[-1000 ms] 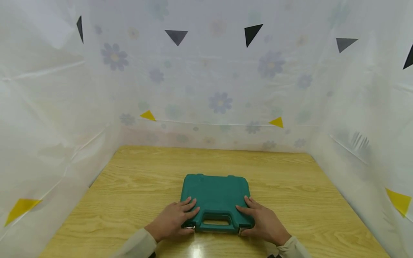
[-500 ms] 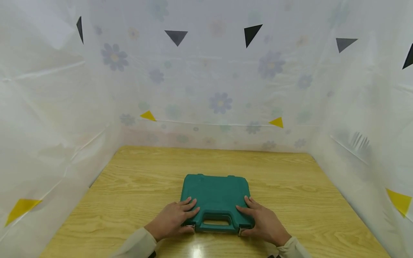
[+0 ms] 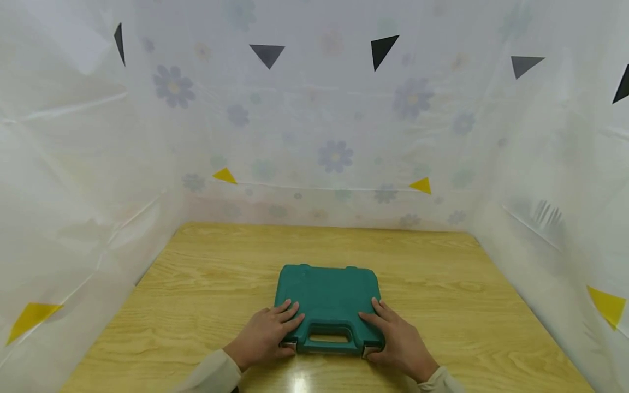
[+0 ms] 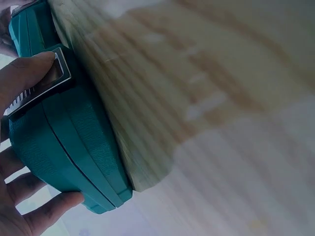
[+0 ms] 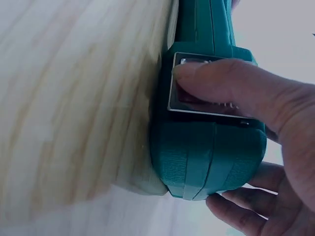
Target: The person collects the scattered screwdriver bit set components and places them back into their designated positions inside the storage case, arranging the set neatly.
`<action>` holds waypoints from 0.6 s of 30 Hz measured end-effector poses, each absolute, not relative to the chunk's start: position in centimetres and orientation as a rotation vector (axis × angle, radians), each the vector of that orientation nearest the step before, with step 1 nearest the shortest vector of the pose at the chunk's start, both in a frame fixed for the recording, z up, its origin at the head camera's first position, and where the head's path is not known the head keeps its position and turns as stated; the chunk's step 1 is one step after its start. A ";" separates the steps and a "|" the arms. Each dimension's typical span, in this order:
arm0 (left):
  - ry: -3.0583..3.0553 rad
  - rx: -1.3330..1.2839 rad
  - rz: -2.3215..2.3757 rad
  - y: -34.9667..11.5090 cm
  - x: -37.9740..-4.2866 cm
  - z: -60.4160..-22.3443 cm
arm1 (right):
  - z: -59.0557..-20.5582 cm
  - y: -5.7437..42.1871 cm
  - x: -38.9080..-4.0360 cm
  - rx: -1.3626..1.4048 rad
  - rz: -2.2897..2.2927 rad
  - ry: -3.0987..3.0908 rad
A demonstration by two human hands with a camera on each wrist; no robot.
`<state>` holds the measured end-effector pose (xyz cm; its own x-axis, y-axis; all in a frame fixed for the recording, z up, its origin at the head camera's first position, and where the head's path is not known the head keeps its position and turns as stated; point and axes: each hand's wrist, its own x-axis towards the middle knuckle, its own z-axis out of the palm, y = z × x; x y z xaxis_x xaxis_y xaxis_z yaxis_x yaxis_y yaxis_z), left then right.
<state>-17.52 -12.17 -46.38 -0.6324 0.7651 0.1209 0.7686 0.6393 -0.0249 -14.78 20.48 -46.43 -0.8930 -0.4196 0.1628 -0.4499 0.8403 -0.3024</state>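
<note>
A green plastic carrying case (image 3: 329,295) lies flat on the table, lid closed, its handle towards the person. Metal latches sit on its front face at both sides of the handle. My left hand (image 3: 265,334) grips the left front corner, fingers spread over the lid; in the left wrist view its thumb presses on the left latch (image 4: 61,71). At the opposite corner my right hand (image 3: 402,339) holds the case the same way, and the right wrist view shows its thumb on the right latch (image 5: 175,93). The contents of the case are hidden.
The wood-grain table (image 3: 221,262) extends around the case on all sides. Behind it hangs a pale flowered sheet (image 3: 304,120), with similar whitish sheets at left and right. Black and yellow triangles mark these sheets.
Both wrists have shifted very slightly inward, while fingers and thumbs keep their places. The case stays where it was, with its lid closed.
</note>
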 end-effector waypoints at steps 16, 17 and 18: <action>-2.725 -1.278 -0.076 -11.8 -17.4 -46.1 | -46.7 20.2 -14.8 0.690 0.416 -2.906; -2.724 -1.280 -0.075 -11.8 -17.4 -46.1 | -46.7 20.2 -14.8 0.691 0.403 -2.905; -2.721 -1.281 -0.075 -11.7 -17.3 -46.0 | -46.6 20.2 -14.8 0.691 0.389 -2.906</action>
<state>-17.34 -11.72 -46.03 -0.6299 0.7637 0.1415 0.7703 0.6375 -0.0118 -14.79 20.16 -46.65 -0.8868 -0.4241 0.1835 -0.4575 0.8619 -0.2186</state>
